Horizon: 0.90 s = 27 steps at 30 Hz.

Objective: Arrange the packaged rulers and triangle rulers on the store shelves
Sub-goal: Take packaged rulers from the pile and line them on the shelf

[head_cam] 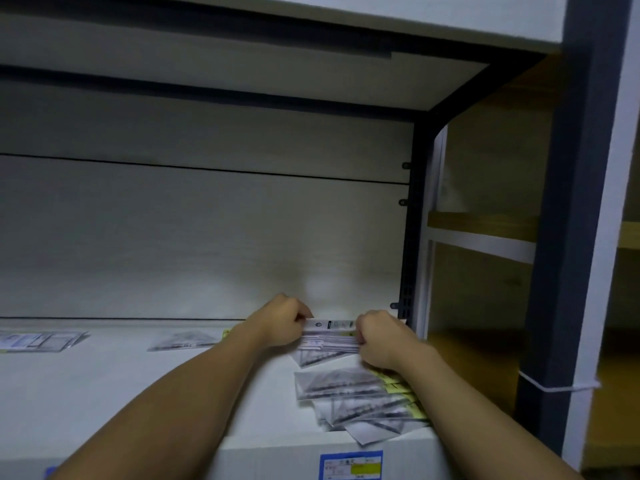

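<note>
Both my hands hold a stack of packaged rulers (330, 336) above the back right of the white shelf (145, 382). My left hand (282, 322) grips the stack's left end and my right hand (379, 341) grips its right end. In front of the stack, a loose pile of packaged triangle rulers (356, 396) with yellow header cards lies near the shelf's front edge. Another triangle ruler pack (185, 340) lies flat mid-shelf. A further pack pile (40, 341) lies at the far left.
A dark metal upright (414, 237) bounds the shelf at the right, with a thicker post (568, 237) nearer me. Wooden shelves (485, 226) stand beyond it. A price label (351, 465) is stuck on the shelf's front edge. An upper shelf board (242, 74) hangs overhead.
</note>
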Tool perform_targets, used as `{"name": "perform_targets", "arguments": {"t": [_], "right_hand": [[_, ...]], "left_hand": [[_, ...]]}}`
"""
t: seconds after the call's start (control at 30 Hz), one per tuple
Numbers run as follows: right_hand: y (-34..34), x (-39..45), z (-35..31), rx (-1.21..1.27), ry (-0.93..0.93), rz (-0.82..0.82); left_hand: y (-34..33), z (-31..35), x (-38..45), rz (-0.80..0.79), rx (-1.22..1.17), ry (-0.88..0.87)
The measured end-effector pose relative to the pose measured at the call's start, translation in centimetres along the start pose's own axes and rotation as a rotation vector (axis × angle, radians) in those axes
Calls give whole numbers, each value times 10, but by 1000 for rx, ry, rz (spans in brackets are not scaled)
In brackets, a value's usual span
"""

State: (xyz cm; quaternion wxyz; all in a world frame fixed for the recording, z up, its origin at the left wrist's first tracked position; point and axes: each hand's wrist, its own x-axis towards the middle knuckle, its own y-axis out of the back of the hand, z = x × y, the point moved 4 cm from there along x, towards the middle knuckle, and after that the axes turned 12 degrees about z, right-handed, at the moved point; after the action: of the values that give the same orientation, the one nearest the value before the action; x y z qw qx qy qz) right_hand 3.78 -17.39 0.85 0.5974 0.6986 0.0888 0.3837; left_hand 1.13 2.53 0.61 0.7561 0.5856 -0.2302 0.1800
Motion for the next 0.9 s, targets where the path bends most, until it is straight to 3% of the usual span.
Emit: {"name": "perform_targets", "arguments": {"t": [0.27, 0.6, 0.77, 0.9], "right_hand": [[-1, -4, 1, -14, 18, 35], [4, -14, -2, 30, -7, -29], [9, -19, -3, 36, 11, 23], [10, -21, -2, 45, -20, 60]], "left_hand": [[1, -11, -6, -8, -91, 140], [-8, -7, -3, -141, -42, 110], [-12, -5, -1, -233, -64, 139], [-12, -4, 4, -170, -37, 129]]}}
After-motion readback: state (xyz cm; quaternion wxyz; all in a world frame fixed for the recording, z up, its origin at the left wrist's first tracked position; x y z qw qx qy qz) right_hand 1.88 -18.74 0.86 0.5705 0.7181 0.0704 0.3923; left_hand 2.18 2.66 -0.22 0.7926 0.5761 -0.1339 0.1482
